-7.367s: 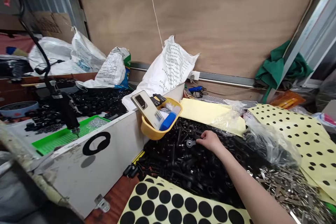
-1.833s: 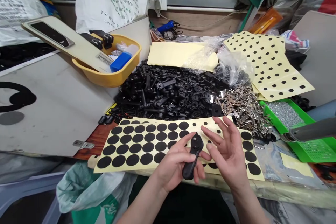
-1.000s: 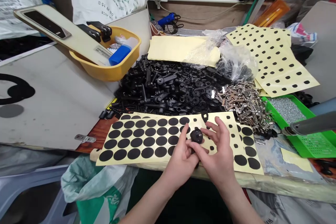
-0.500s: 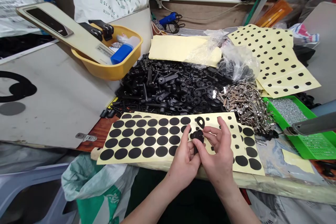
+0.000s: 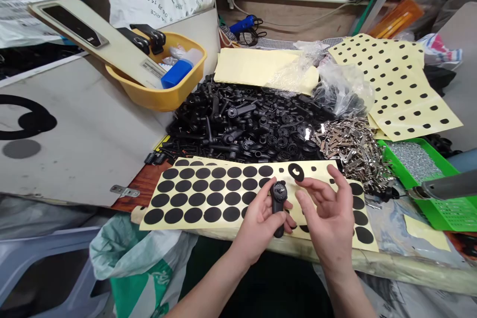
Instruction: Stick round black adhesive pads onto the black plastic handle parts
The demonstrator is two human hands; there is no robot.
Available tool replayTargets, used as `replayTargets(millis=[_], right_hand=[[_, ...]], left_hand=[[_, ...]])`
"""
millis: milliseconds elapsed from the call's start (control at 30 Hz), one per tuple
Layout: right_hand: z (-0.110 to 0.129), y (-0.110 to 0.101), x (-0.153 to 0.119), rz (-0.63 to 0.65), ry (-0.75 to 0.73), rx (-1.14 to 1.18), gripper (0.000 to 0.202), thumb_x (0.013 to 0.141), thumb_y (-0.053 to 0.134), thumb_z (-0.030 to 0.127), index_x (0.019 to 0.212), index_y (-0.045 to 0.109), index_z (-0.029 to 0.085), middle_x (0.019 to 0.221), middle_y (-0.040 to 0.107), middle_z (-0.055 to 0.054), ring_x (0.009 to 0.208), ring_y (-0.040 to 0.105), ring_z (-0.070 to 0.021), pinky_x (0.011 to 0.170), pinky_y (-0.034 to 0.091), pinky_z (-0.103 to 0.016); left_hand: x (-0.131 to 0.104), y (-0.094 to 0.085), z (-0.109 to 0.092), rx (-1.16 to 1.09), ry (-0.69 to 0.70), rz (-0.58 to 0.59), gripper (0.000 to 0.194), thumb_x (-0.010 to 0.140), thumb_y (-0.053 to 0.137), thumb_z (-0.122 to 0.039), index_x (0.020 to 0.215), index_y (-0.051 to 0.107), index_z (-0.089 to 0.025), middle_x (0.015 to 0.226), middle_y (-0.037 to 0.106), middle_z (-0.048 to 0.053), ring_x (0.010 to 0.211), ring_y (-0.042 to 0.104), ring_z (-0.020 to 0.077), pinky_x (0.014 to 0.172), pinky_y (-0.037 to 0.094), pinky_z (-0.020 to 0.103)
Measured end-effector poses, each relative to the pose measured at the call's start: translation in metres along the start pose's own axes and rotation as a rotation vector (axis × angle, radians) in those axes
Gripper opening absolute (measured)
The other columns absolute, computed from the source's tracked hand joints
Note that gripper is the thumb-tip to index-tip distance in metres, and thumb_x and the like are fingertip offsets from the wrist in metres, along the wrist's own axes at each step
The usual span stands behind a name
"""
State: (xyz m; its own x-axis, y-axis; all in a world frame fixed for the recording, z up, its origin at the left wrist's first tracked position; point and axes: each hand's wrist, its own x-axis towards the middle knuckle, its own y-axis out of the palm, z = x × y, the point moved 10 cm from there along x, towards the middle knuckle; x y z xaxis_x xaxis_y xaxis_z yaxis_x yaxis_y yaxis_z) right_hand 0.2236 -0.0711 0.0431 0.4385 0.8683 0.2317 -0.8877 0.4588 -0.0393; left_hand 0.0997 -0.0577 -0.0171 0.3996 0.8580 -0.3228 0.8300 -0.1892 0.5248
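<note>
A black plastic handle piece with a round toothed head [image 5: 279,192] stands upright in my left hand [image 5: 263,221], whose fingers wrap round its shaft. Just to the right, my right hand [image 5: 330,213] carries a thin black ring-shaped sticker [image 5: 296,172] with an uneven hole, which clings to a fingertip. The thumb of that hand is apart from the ring. Beneath both hands lie pale yellow sheets [image 5: 149,223] with rows of round black stickers [image 5: 213,200]; the hands hide part of them.
A heap of black plastic parts [image 5: 257,124] lies behind the sheets, beside small metal clips [image 5: 348,151]. A green basket [image 5: 439,213] and a grey tool [image 5: 450,185] are at the right. A yellow tub [image 5: 149,102] holding a phone [image 5: 112,44] is at the left.
My right hand has moved right, away from the left, taking the black ring with it. The handle piece in my left hand now shows its round face.
</note>
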Motion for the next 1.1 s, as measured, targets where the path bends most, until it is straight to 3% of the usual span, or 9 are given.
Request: replayTargets(millis=[233,367,467,633,733,900,1100], right_hand=[[-0.009,0.002,0.005,0.013,0.024,0.084,0.060,0.081,0.070,0.024,0.132,0.039,0.029,0.117,0.053,-0.008,0.107,0.063,-0.0246,0.095,0.051,-0.047],[-0.008,0.007,0.006,0.058,0.013,0.082,0.056,0.086,0.065,0.026,0.135,0.037,0.029,0.125,0.053,-0.011,0.108,0.063,-0.0258,0.097,0.050,-0.049],[-0.009,0.010,0.006,0.103,0.042,0.115,0.054,0.089,0.062,0.028,0.136,0.036,0.030,0.127,0.054,-0.011,0.108,0.064,-0.0267,0.093,0.053,-0.049],[-0.010,0.009,0.005,0.112,0.051,0.146,0.054,0.088,0.063,0.027,0.135,0.037,0.030,0.126,0.054,-0.010,0.105,0.066,-0.0251,0.094,0.053,-0.047],[-0.015,0.011,0.004,0.122,0.068,0.145,0.053,0.088,0.064,0.028,0.134,0.039,0.030,0.124,0.054,-0.009,0.104,0.066,-0.0246,0.091,0.054,-0.045],[-0.022,0.018,0.001,0.188,0.093,0.121,0.043,0.087,0.064,0.029,0.127,0.046,0.026,0.104,0.063,-0.007,0.092,0.068,-0.0228,0.085,0.056,-0.043],[-0.022,0.011,0.001,0.122,0.088,0.133,0.051,0.086,0.065,0.027,0.132,0.042,0.030,0.120,0.054,-0.009,0.098,0.067,-0.0234,0.085,0.057,-0.043]], left_hand=[[-0.002,0.002,0.004,0.027,-0.023,-0.084,0.096,0.073,0.062,-0.007,0.150,0.005,-0.018,0.091,0.064,0.003,0.074,0.066,0.0147,0.078,0.053,0.034],[-0.003,0.008,0.000,0.001,-0.017,-0.020,0.098,0.075,0.061,-0.006,0.150,0.001,-0.021,0.088,0.066,0.003,0.071,0.067,0.0158,0.075,0.053,0.035],[-0.002,0.010,-0.001,-0.118,-0.069,0.089,0.092,0.076,0.061,-0.009,0.149,0.007,-0.019,0.090,0.068,0.006,0.062,0.067,0.0164,0.061,0.051,0.030],[0.003,0.004,-0.006,-0.331,-0.110,0.219,0.058,0.081,0.049,-0.015,0.137,0.034,-0.009,0.077,0.067,0.007,0.043,0.059,0.0117,0.037,0.033,0.019],[0.003,0.001,-0.009,-0.356,-0.093,0.239,0.051,0.081,0.044,-0.015,0.132,0.042,-0.010,0.075,0.066,0.005,0.043,0.059,0.0117,0.036,0.033,0.019],[0.002,-0.001,-0.014,-0.363,-0.068,0.228,0.046,0.081,0.044,-0.015,0.126,0.049,-0.009,0.077,0.065,0.007,0.050,0.061,0.0140,0.040,0.037,0.020],[0.003,-0.007,-0.013,-0.327,-0.063,0.172,0.040,0.084,0.048,-0.015,0.124,0.051,-0.010,0.084,0.066,0.010,0.063,0.064,0.0175,0.052,0.044,0.025]])
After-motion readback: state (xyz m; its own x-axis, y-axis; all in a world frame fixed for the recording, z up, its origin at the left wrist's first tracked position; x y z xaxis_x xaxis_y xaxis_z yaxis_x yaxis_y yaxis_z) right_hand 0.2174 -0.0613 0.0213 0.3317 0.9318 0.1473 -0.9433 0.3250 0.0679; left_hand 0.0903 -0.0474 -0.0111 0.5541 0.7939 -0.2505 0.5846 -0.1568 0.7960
